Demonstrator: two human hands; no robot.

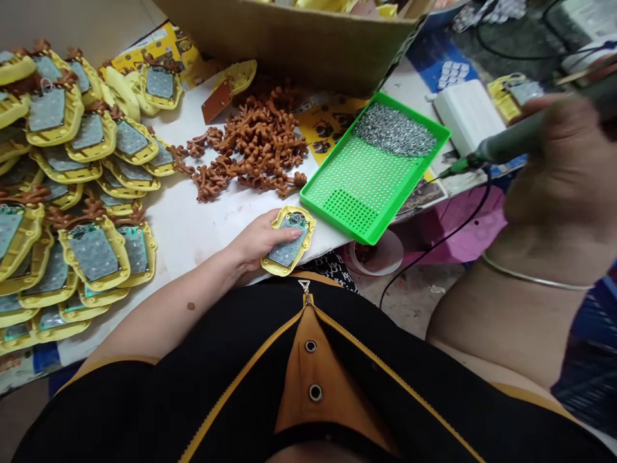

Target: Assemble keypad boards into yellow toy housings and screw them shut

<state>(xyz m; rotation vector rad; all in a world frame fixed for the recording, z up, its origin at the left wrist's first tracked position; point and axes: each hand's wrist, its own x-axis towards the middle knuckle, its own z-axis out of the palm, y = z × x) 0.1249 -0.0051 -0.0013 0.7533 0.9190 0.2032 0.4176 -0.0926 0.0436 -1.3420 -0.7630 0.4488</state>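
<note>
My left hand (258, 243) rests on the white table near its front edge, fingers laid over a yellow toy shell (289, 241) with a grey circuit board inside. My right hand (563, 161) is raised at the right, close to the camera, wrapped round a green electric screwdriver (501, 145) whose tip points left toward a green tray (337, 193). A black cable hangs down from the screwdriver. The tray holds a heap of small silver screws (395, 130) at its far end.
Several yellow shells with boards (91, 251) are stacked at the left. A pile of brown antler-shaped parts (255, 145) lies in the middle. A cardboard box (299, 38) stands at the back. A white block (465, 116) lies right of the tray.
</note>
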